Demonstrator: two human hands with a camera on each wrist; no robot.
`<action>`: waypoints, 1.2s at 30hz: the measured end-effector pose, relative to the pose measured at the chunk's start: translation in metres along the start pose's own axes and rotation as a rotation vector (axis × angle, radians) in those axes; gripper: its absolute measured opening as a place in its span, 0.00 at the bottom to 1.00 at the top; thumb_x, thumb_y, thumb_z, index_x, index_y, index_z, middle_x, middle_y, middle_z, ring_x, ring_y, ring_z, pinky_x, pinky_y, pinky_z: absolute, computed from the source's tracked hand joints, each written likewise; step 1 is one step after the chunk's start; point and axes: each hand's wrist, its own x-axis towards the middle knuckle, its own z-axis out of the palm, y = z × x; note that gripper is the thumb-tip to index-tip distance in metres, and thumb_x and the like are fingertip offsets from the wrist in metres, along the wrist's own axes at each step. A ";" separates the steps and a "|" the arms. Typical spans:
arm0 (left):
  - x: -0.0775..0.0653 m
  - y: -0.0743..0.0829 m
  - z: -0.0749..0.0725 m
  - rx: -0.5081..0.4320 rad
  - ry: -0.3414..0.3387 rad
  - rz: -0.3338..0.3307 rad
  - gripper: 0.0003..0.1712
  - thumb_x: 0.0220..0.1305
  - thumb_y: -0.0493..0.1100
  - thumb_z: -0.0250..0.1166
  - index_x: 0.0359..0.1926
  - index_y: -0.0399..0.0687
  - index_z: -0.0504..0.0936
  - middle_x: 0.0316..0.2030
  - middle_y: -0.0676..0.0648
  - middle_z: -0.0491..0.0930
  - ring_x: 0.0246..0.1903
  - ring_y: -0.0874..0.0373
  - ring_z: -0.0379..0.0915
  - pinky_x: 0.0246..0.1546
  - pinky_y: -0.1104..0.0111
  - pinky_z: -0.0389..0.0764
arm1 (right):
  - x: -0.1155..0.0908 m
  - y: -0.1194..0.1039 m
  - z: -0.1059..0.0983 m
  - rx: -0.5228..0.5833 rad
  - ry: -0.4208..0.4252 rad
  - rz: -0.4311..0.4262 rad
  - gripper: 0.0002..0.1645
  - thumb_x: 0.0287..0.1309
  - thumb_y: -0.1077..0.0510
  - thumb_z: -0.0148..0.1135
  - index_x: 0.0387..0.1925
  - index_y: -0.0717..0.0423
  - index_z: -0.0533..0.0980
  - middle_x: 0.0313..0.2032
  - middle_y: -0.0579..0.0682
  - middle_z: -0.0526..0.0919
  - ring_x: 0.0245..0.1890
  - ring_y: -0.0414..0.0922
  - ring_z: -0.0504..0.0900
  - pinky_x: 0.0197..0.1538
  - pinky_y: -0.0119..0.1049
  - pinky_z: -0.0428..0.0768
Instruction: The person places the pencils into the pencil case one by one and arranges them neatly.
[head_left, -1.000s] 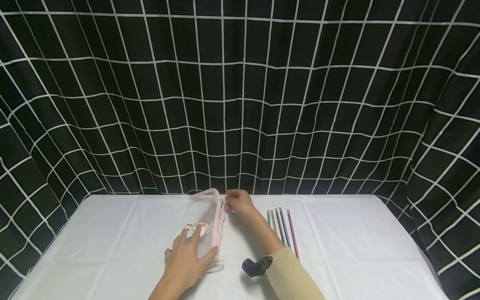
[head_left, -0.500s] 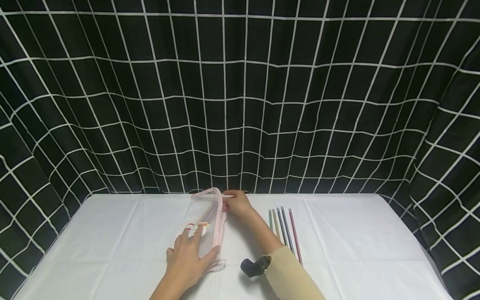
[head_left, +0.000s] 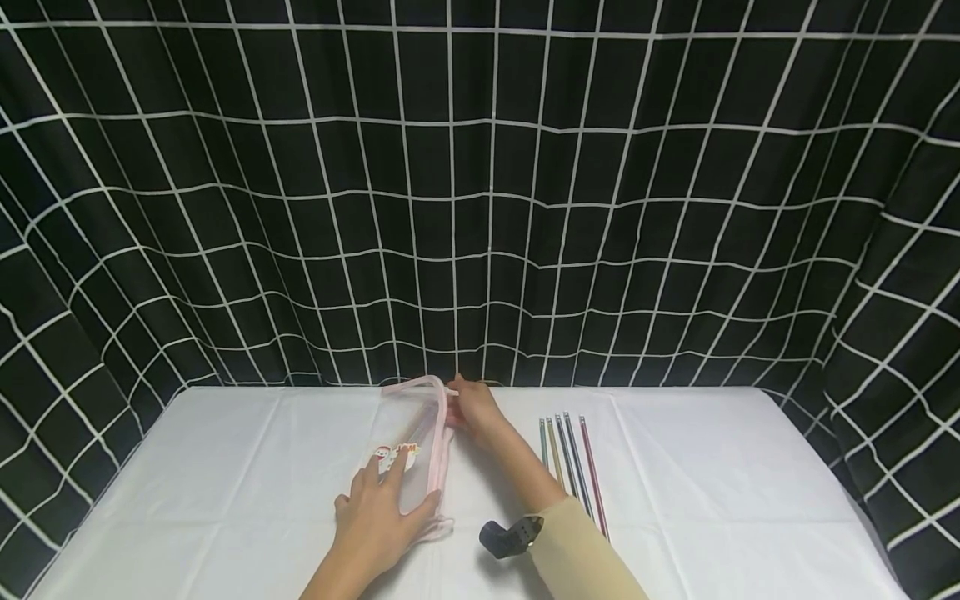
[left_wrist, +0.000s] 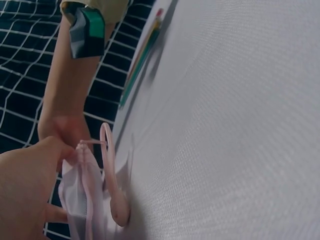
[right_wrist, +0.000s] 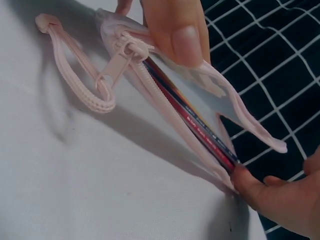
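From here I see the left hand [head_left: 378, 521] resting, fingers spread, on the pink pouch [head_left: 418, 429], open on the tabletop [head_left: 247, 483] with pencils [right_wrist: 200, 126] inside. The right hand [head_left: 476, 410] touches its far end; whether it grips anything, I can't tell. Five loose pencils [head_left: 577, 458] lie right of it.

My left hand [left_wrist: 25, 182] holds a translucent pouch [left_wrist: 74, 187] with pale pink zipper edging [left_wrist: 87, 197], a pink cord loop [left_wrist: 111, 172] just beside it. Past it is my beige-sleeved right forearm [left_wrist: 70, 90]; slim pencils [left_wrist: 141, 62], the nearest green, lie on the white cloth [left_wrist: 215, 135].
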 end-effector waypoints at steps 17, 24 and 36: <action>0.002 -0.004 -0.002 -0.033 -0.027 0.017 0.46 0.67 0.68 0.63 0.74 0.41 0.73 0.68 0.25 0.71 0.64 0.29 0.71 0.48 0.30 0.73 | 0.009 -0.004 0.006 0.140 -0.134 0.046 0.48 0.84 0.36 0.22 0.76 0.76 0.57 0.70 0.80 0.67 0.71 0.70 0.71 0.71 0.55 0.73; 0.002 -0.005 -0.002 -0.065 -0.039 0.024 0.45 0.67 0.67 0.63 0.73 0.41 0.74 0.69 0.25 0.70 0.66 0.29 0.70 0.50 0.29 0.72 | 0.013 -0.003 0.006 0.283 -0.235 0.091 0.52 0.82 0.33 0.17 0.79 0.74 0.49 0.75 0.80 0.56 0.77 0.72 0.59 0.77 0.60 0.62; 0.002 -0.006 -0.004 -0.075 -0.047 0.033 0.44 0.67 0.66 0.63 0.74 0.42 0.74 0.68 0.23 0.69 0.67 0.27 0.69 0.52 0.27 0.71 | 0.019 0.002 0.008 0.431 -0.324 0.160 0.52 0.79 0.28 0.17 0.82 0.65 0.44 0.78 0.79 0.49 0.78 0.74 0.54 0.79 0.63 0.54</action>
